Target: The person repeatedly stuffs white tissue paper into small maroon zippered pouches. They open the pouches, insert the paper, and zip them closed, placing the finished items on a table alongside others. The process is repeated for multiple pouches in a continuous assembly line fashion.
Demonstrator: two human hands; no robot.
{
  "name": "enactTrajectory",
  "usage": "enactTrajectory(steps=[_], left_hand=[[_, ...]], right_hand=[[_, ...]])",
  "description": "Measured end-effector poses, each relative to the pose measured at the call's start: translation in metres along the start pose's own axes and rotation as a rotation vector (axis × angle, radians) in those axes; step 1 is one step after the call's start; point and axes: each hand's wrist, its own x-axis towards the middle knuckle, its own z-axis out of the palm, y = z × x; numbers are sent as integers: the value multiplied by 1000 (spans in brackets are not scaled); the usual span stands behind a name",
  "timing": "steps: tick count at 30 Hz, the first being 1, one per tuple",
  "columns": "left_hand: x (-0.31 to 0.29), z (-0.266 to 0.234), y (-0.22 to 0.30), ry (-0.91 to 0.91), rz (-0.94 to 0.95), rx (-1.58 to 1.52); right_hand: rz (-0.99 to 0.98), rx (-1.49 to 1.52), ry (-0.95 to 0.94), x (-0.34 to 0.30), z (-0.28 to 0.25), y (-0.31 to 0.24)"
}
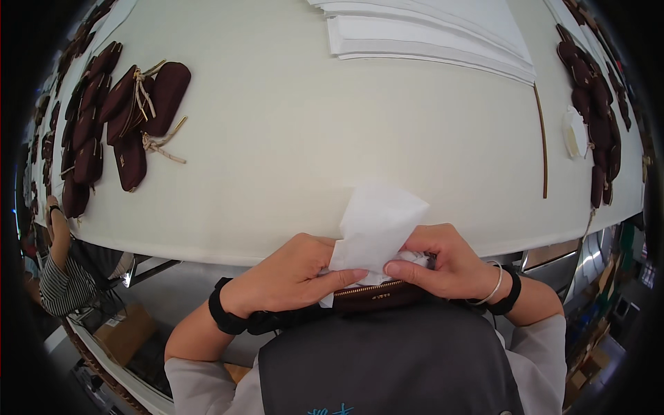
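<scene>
A small dark brown zip pouch (377, 296) sits against my body at the table's near edge, its gold zipper showing. White tissue paper (377, 228) sticks up out of its mouth. My left hand (287, 277) grips the pouch's left side, thumb pressed on the paper. My right hand (443, 263) holds the right side of the pouch, with its fingers pinching the crumpled paper at the opening. Both wrists carry black bands, and the right also wears a silver bangle.
On the cream table (290, 138), several matching brown pouches (131, 117) with gold cords lie at the left. More pouches (595, 104) line the right edge. A stack of white paper sheets (429, 34) lies at the far centre. Another person's striped sleeve (59, 277) shows lower left.
</scene>
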Motion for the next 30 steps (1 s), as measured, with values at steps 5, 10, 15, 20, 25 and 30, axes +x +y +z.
enactTrajectory(steps=[5, 10, 15, 20, 25, 30], left_hand=[[-5, 12, 3, 495, 263, -32], [-24, 24, -17, 507, 435, 382], [-15, 32, -19, 554, 511, 375], [-10, 52, -21, 720, 494, -54], [-6, 36, -25, 558, 542, 254], [-4, 33, -25, 501, 507, 303]], right_hand=[[222, -126, -184, 6, -19, -27], [-204, -243, 0, 3, -12, -8], [-78, -58, -53, 0, -13, -19], [-94, 85, -58, 0, -9, -21], [31, -9, 146, -2, 6, -21], [37, -93, 144, 1, 6, -19]])
